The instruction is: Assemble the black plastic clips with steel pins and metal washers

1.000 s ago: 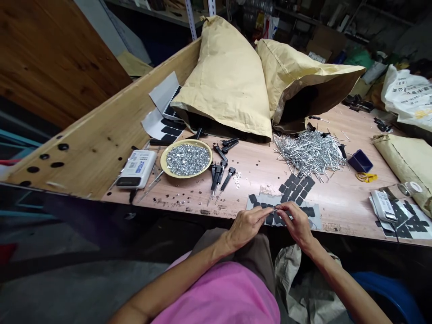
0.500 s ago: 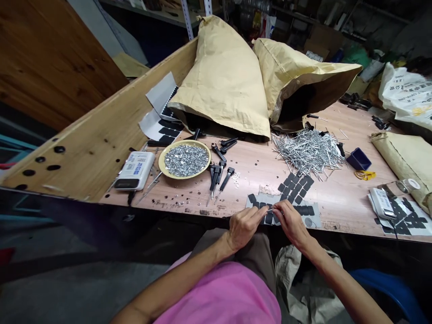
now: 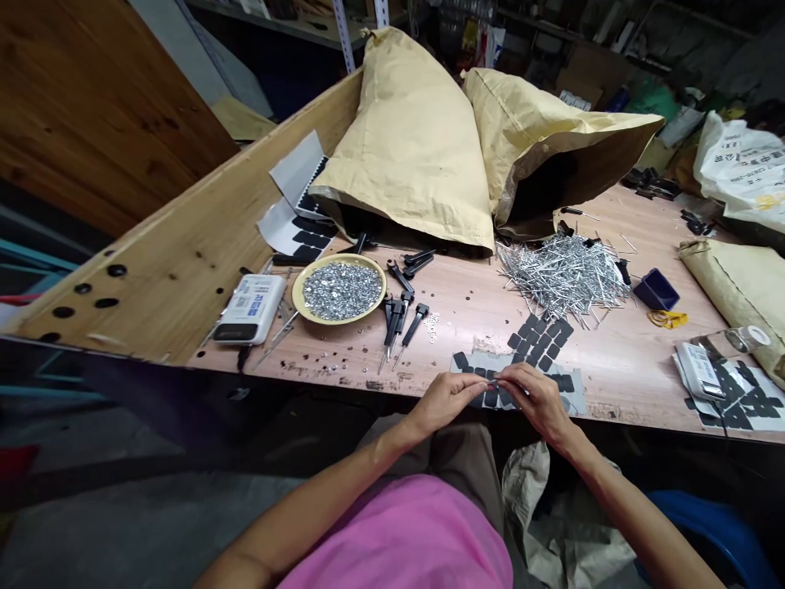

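Note:
My left hand (image 3: 446,401) and my right hand (image 3: 535,398) meet fingertip to fingertip above the table's front edge. Both are closed in a pinch on a thin metal pin (image 3: 492,382), mostly hidden by the fingers. Beneath them lies a grey sheet (image 3: 575,401) bearing black rounded pads (image 3: 471,391). More black pads (image 3: 540,339) spread on the table just beyond. Farther back is a heap of thin metal pins (image 3: 561,274). To the left, a yellow bowl (image 3: 295,296) holds small shiny metal pieces (image 3: 343,290), beside several black-handled tools (image 3: 396,323).
Two large paper sacks (image 3: 410,147) (image 3: 506,114) stand at the back. A white device (image 3: 251,307) with a cable sits left, another white device (image 3: 697,372) right. A blue tray (image 3: 656,289) and yellow bands (image 3: 667,319) lie right of the pins. A wooden board (image 3: 184,237) borders the left.
My fingertips have shifted slightly on the pin, and my right hand has rolled over it, covering more of it. The view has moved slightly; the things on the table stay put.

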The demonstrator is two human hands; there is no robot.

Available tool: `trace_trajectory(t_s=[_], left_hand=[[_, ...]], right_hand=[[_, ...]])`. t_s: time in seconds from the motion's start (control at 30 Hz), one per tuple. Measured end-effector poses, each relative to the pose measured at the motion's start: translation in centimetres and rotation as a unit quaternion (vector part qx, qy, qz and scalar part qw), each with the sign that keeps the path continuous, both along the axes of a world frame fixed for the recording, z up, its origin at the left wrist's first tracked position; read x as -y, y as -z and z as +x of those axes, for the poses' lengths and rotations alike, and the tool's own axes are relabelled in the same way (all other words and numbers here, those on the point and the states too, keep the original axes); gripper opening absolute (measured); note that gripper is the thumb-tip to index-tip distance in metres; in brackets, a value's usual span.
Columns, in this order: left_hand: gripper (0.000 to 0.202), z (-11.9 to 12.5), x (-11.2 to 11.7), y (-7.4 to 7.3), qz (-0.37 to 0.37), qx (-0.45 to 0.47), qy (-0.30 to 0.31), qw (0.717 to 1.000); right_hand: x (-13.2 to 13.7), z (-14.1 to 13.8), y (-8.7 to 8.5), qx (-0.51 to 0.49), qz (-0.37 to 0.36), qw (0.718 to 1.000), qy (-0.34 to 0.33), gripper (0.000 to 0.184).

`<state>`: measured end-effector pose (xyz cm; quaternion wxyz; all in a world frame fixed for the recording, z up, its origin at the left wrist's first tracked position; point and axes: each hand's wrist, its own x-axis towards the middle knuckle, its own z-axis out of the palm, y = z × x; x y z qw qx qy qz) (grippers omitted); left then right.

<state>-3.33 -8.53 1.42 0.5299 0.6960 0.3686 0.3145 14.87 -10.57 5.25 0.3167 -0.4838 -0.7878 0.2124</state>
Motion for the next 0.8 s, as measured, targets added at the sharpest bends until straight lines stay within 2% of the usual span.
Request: trace_trajectory(t_s=[0.1,0.2,0.27,0.47,0.63,0.8], left_hand=[[0.045,-0.3,-0.6,-0.2,-0.15,0.072,0.07,0.983],[0.048,-0.2,-0.7,-0.3,-0.198,0.094,0.073,0.973],[0.045,0.0,-0.6,-0.4,-0.186,0.1,0.061,0.976],[0.031,0.7,-0.1,-0.8,-0.076,0.062,-0.017,0.995],[0.032,0.6,-0.3,-0.7,-0.092,0.069,0.014,0.993],[0.032,0.6,0.0,-0.8,-0.077,0.063,0.024,0.995]], right_hand=[[0.0,0.4,0.1,0.013,0.01,0.999,-0.027,0.025],[0.1,0.4,0.3,0.001,0.017,1.0,-0.016,0.025],[0.1,0.3,0.4,-0.014,0.022,1.0,0.002,0.023],[0.5,-0.3,0.4,-0.017,0.018,0.997,0.071,0.023],[0.7,-0.6,0.5,0.047,0.065,0.995,0.057,0.025],[0.4,-0.6,0.5,0.17,0.152,0.973,0.027,0.03]])
